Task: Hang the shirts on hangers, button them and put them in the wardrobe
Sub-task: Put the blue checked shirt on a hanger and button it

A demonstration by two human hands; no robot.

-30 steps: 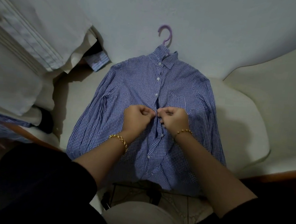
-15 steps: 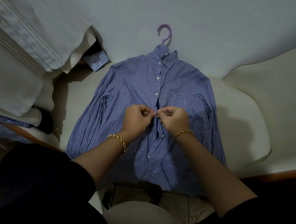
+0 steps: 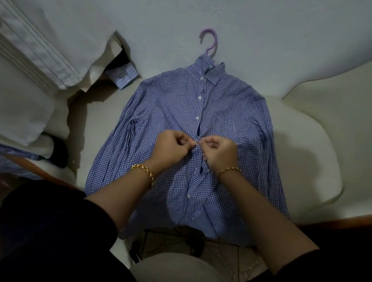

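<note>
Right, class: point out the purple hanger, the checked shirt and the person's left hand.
purple hanger (image 3: pixel 207 30): head view, top of its hook.
checked shirt (image 3: pixel 161 106): head view, chest panel.
left hand (image 3: pixel 172 147): head view, back of the hand.

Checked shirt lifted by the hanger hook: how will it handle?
Likely floppy: the checked shirt lies rumpled and creased. Probably light, on a thin plastic hanger hook. Lower front looks unbuttoned, so it may gape and swing.

blue-and-white gingham shirt (image 3: pixel 172 107), lilac hanger (image 3: pixel 208 40), gold bracelets (image 3: pixel 145 171), cream cushion (image 3: pixel 305 153), black sleeves (image 3: pixel 51 230)
</note>
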